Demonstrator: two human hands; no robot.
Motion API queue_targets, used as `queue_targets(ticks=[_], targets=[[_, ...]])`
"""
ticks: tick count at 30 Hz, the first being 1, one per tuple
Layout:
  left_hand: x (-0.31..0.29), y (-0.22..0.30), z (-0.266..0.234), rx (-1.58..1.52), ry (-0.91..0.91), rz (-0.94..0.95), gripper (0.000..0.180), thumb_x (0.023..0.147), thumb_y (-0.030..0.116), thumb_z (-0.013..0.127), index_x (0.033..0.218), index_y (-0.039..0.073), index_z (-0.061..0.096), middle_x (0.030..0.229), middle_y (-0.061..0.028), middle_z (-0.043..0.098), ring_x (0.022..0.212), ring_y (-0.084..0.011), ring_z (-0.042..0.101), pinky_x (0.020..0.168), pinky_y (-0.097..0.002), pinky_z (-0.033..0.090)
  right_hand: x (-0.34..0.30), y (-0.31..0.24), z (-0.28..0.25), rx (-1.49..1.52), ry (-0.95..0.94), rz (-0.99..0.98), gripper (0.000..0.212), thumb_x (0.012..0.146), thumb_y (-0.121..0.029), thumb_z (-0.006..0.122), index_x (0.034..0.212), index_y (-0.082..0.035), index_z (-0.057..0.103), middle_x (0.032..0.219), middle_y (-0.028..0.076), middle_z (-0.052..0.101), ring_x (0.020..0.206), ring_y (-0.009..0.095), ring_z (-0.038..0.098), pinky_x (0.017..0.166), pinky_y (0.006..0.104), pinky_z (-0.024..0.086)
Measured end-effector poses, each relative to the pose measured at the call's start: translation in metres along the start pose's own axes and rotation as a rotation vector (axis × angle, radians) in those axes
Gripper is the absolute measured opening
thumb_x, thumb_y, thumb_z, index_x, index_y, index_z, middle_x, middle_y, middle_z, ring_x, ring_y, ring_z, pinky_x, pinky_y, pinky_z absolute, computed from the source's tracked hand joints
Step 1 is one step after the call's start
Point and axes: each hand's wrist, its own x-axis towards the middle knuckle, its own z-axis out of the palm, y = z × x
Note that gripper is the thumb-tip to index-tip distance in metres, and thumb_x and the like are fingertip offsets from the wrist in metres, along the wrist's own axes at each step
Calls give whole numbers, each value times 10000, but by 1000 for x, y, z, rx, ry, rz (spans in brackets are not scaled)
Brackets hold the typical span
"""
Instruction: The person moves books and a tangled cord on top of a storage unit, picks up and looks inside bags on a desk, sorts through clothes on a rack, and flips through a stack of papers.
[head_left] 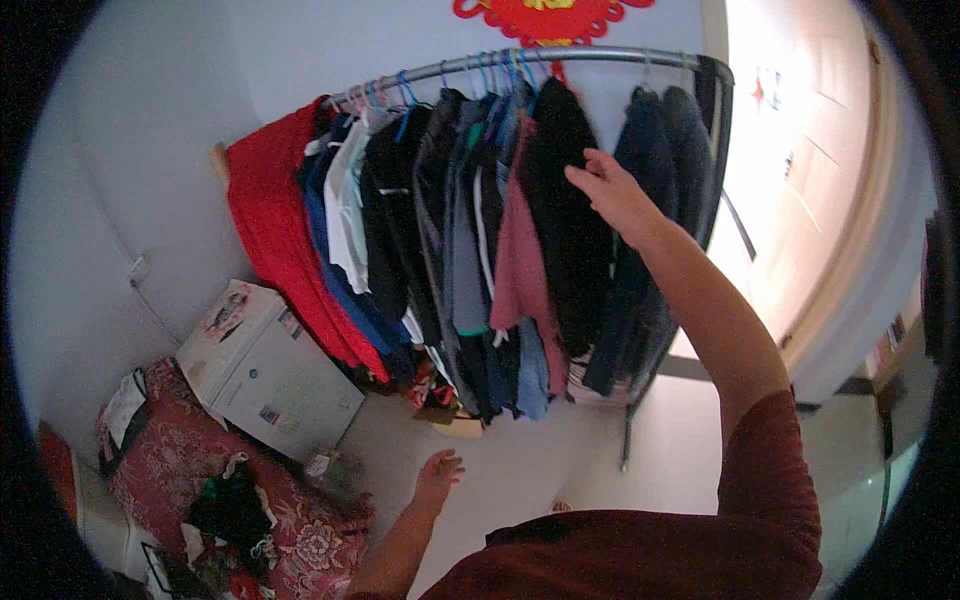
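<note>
right hand (pixel 612 190): fingers apart, at black coat (pixel 562 225) on clothes rack (pixel 600 53), contact unclear | left hand (pixel 438 476): fingers loosely apart, before rack | red decoration (pixel 552 22) above rack, top cut off

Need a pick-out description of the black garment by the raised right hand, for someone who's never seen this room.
Find the grey metal clothes rail. Toward its right end, the long black fabric garment hangs behind the person's raised right hand. Its solid black sets it apart from the dusty-pink garment on its left and the dark navy one on its right.
</note>
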Motion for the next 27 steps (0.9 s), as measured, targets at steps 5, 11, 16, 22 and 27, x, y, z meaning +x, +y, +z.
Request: queue_targets(ticks=[5,11,16,22,27], targets=[[54,99,-1,99,88,365,280,827,125,493,1079,14,440,951,-74,530,819,-138,522,695,-262,423,97,-12,47,-20,67,-19,864,645,-443,619,1251,35,230,1217,255,338,1137,316,346,936,333,286],[122,245,25,251,88,656,317,794,73,523,1087,4,425,940,-86,537,856,-147,515,755,-250,410,170,11,84,-333,174,86,1129,523,-508,677,1287,-10,12,1310,276,84,1192,410,196,965,443,225],[202,367,48,505,138,1001,502,722,96,589,1155,-5,354,1050,-139,498,967,-215,484,844,-297,375,194,25,96,-297,237,65,1016,554,-297,647,1287,-5,6,1263,293,224,1163,383,283,952,346,278],[268,451,89,641,45,928,627,674,123,615,1191,-42,301,1068,-195,483,998,-276,473,859,-319,351,199,48,91,-124,307,-52,766,623,-125,549,1289,-43,179,1121,234,434,965,303,476,828,323,375],[305,461,112,499,-418,721,490,694,-18,488,1156,-44,330,1048,-195,500,978,-284,482,836,-315,361,180,33,89,-235,383,-37,705,617,-71,538,1268,-65,268,1085,203,473,909,247,499,781,290,395]])
